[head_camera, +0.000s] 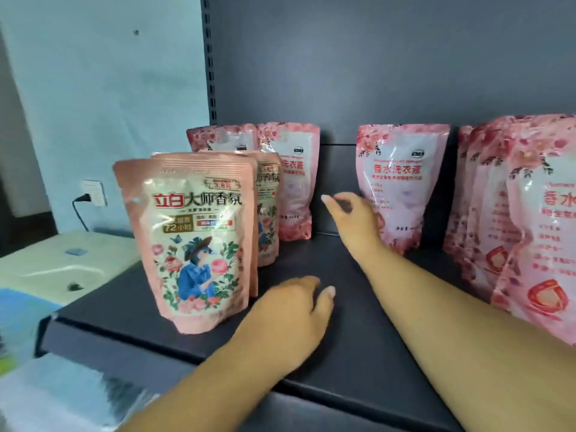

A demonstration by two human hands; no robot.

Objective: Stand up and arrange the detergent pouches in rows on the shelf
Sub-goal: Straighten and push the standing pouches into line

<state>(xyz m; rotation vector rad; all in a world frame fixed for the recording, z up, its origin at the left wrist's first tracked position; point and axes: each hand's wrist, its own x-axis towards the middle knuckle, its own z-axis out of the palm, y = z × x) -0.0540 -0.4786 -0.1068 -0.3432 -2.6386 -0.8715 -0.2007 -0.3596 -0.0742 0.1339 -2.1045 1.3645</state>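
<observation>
Head view: a peach printed plastic pouch (193, 241) stands at the dark metal shelf (358, 338) front; right of it the left hand (290, 310) hovers empty, loose-fingered. Further right, the right hand (352, 213), relaxed and empty, reaches deeper, nearer the upright pink flowered pouch (402, 182) just beyond.

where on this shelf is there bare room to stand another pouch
Bare shelf lies between the illustrated pouches at left and the lone pink pouch, around the right hand, and along the front edge by the left hand. The right end is crowded with pink pouches.
</observation>
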